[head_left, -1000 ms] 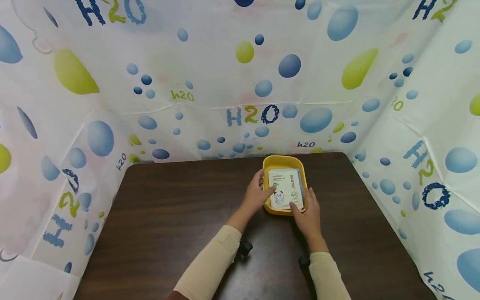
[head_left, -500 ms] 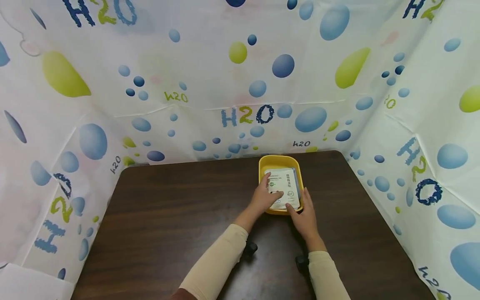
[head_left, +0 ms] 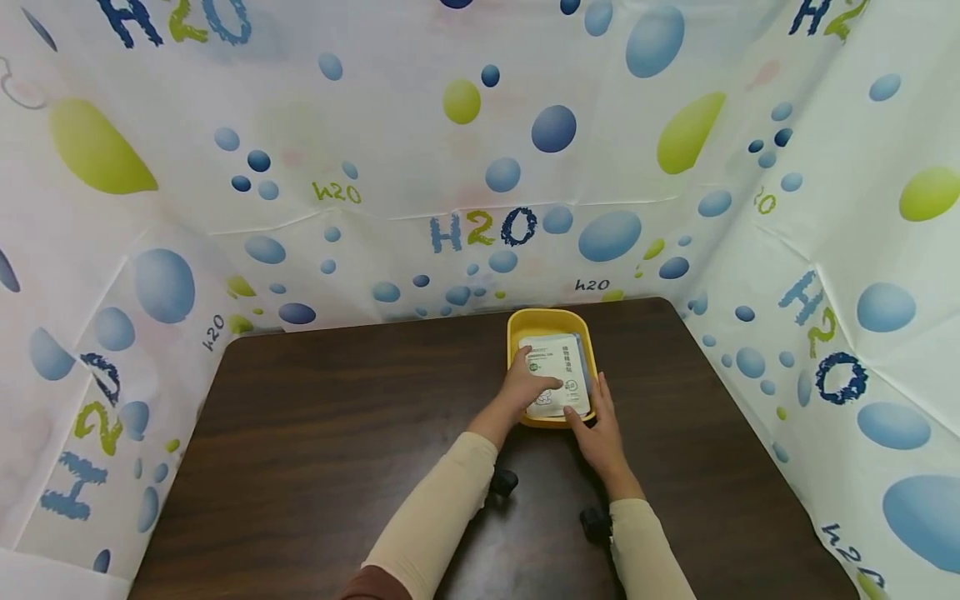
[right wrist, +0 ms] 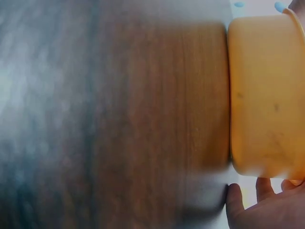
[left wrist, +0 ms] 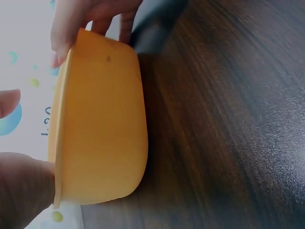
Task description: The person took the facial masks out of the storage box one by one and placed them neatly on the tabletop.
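A yellow plastic tub (head_left: 550,316) stands on the table, holding a white packet (head_left: 560,360) printed with dark characters and a small bear drawing. A bluish edge (head_left: 584,358) shows under the packet's right side. My left hand (head_left: 522,392) reaches over the tub's left rim, fingers and thumb spread across the packet's left part. With the thumb over the front right rim and fingers along the outer wall, my right hand (head_left: 597,435) grips the tub. Both wrist views show the tub's outer wall (left wrist: 102,119); the packet is hidden there.
The dark wood-grain table (head_left: 337,433) extends widely around the tub. Close behind the tub hangs a white sheet (head_left: 405,167) with blue and green spots, which also rises at both sides. A small black device (head_left: 504,482) sits at the left wrist.
My left hand has moved from the tub's left rim inward over the packet. The right hand keeps its place at the tub. The whole head view has shifted slightly.
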### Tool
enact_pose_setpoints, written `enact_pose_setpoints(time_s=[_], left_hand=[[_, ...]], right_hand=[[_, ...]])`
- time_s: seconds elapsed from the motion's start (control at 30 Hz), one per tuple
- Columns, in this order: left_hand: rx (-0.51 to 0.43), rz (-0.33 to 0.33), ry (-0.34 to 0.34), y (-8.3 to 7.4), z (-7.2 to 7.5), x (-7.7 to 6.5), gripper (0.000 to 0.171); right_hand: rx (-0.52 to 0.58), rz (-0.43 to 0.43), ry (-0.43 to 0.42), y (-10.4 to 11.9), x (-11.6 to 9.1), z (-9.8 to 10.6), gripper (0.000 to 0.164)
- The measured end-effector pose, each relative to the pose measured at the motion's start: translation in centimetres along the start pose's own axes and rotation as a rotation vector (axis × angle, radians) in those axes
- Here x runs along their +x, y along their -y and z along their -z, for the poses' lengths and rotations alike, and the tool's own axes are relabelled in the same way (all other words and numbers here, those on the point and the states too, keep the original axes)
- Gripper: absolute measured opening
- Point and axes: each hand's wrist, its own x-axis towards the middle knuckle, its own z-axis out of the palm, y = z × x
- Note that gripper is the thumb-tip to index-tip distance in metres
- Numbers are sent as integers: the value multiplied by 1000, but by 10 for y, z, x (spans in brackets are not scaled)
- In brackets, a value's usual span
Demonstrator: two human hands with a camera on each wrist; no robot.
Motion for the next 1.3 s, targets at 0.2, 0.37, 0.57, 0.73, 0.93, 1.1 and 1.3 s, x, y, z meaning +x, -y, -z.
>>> enact_pose_setpoints(time_s=[0.2, 0.37, 0.57, 0.73, 0.93, 1.1, 1.3], left_hand=[[-97, 59, 34, 0, 4, 2, 99], [-192, 46, 55, 0, 6, -1, 93], [-247, 0, 54, 5, 6, -4, 83], [-248, -50, 53, 10, 7, -5, 77], [-310, -48, 86, 11, 11, -5, 71], [-304, -42, 106, 11, 12, -6, 65], [-304, -47, 140, 12, 13, -5, 65]], right_hand=[[11, -11, -6, 1, -1, -2, 84], [22, -22, -10, 0, 0, -2, 86], [39, -19, -15, 0, 0, -3, 86], [51, -16, -16, -1, -1, -4, 85], [57, -24, -16, -2, 0, -5, 85], [49, -29, -21, -3, 0, -5, 85], [62, -34, -35, -1, -1, -6, 85]])
